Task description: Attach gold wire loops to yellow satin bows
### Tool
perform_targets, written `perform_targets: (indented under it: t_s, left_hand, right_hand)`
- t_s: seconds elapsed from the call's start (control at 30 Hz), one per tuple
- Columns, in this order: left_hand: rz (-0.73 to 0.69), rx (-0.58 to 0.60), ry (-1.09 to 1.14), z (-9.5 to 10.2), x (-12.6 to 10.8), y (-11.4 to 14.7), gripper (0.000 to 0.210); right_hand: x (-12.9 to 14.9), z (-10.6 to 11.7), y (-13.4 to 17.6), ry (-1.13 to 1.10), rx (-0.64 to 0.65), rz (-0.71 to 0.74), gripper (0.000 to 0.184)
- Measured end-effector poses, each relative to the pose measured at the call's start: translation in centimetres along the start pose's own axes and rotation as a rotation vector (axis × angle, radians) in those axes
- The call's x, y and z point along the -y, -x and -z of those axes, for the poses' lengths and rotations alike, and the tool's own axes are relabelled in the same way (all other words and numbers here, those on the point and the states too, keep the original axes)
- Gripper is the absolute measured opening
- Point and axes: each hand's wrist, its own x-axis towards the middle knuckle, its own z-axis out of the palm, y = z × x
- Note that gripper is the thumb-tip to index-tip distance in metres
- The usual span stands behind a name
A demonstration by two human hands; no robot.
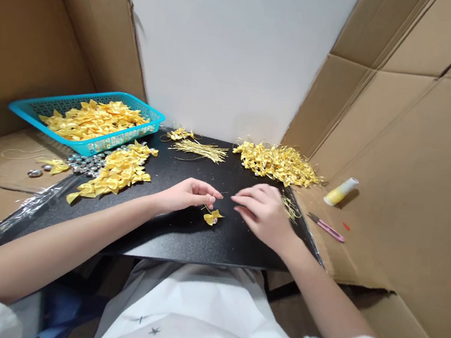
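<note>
Above the black tabletop, my left hand (pixel 196 194) pinches a thin gold cord between thumb and fingertips. A small yellow ribbon bow (pixel 210 217) with a shiny bead hangs just below those fingers, seemingly on that cord. A short thin end sticks out to the right of the pinch. Facing it across a narrow gap is my right hand (pixel 260 208), slightly blurred, its thumb and fingers bent and apart. I see nothing between them. Beyond both hands lies a bundle of gold cords (pixel 203 150).
A blue basket (pixel 123 98) of yellow bows stands back left. Before it lie loose bows (pixel 117 172) and silver beads (pixel 84 164). Finished bows with cords (pixel 279 163) are heaped back right. Pink thread snips (pixel 327 228) and a yellow thread spool (pixel 339 192) rest on cardboard (pixel 364 263).
</note>
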Motion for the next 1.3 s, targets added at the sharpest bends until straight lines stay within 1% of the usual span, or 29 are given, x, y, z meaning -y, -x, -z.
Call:
perform_targets:
  t_s: [0.03,0.07,0.1,0.17,0.27,0.47,0.53,0.63,0.73,0.8,0.87,0.93,1.03,1.1,1.17,1.23,1.3]
  left_hand:
    - [-0.004,0.018,-0.005,0.0,0.0,0.0,0.025]
    - [-0.007,0.033,-0.015,0.0,0.0,0.1,0.024]
    - [-0.007,0.046,-0.030,0.0,0.0,0.1,0.023]
    - [0.011,0.052,-0.069,0.0,0.0,0.1,0.025]
    - [0.041,0.068,-0.100,0.1,0.2,-0.1,0.029]
    - [0.057,0.116,-0.110,-0.2,0.6,-0.4,0.033]
    - [0.067,0.112,-0.097,-0.3,0.8,-0.4,0.037]
    - [0.082,0.084,-0.095,-0.4,1.2,-0.5,0.048]
    - [0.076,0.085,-0.065,-0.6,1.4,-0.5,0.056]
    - [0.073,0.078,-0.014,-0.7,1.3,-0.5,0.064]
    - [0.082,0.051,0.016,-0.8,1.0,-0.5,0.074]
    - [0.098,0.030,0.007,-0.7,0.8,-0.5,0.078]
    - [0.109,0.025,-0.031,-0.5,0.8,-0.5,0.076]
    - [0.106,0.034,-0.043,-0.3,0.8,-0.5,0.074]
    - [0.104,0.042,-0.040,-0.2,0.7,-0.4,0.073]
    - [0.103,0.035,-0.030,-0.2,0.6,-0.3,0.070]
    - [0.105,0.024,-0.024,-0.2,0.5,-0.2,0.067]
  right_hand:
    - [0.8,-0.8,-1.3,0.020,0.041,0.063,0.019]
    - [1.4,-1.5,-2.3,0.057,0.084,0.096,0.021]
    - [1.7,-2.1,-3.1,0.098,0.130,0.103,0.022]
    - [1.8,-3.2,-3.9,0.172,0.175,0.088,0.021]
    - [1.5,-4.0,-3.8,0.226,0.216,0.088,0.022]
    - [1.7,-4.7,-3.1,0.279,0.264,0.084,0.026]
    - [1.5,-4.8,-3.0,0.286,0.267,0.071,0.024]
    - [1.1,-4.8,-2.8,0.258,0.268,0.069,0.017]
    - [0.8,-5.0,-2.5,0.139,0.271,0.069,0.013]
    - [0.7,-5.2,-2.2,0.001,0.251,0.009,0.009]
    - [0.6,-5.5,-1.9,-0.206,0.204,-0.079,0.010]
    - [0.5,-6.0,-1.7,-0.484,0.164,-0.172,0.018]
    - [0.2,-6.8,-1.5,-0.884,0.157,-0.287,0.024]
    - [0.0,-7.1,-1.4,-1.024,0.151,-0.349,0.024]
    - [-0.3,-7.3,-1.3,-1.032,0.123,-0.389,0.019]
    - [-0.5,-7.3,-1.2,-0.923,0.085,-0.378,0.010]
    - [-0.9,-7.2,-1.2,-0.765,0.042,-0.335,0.005]
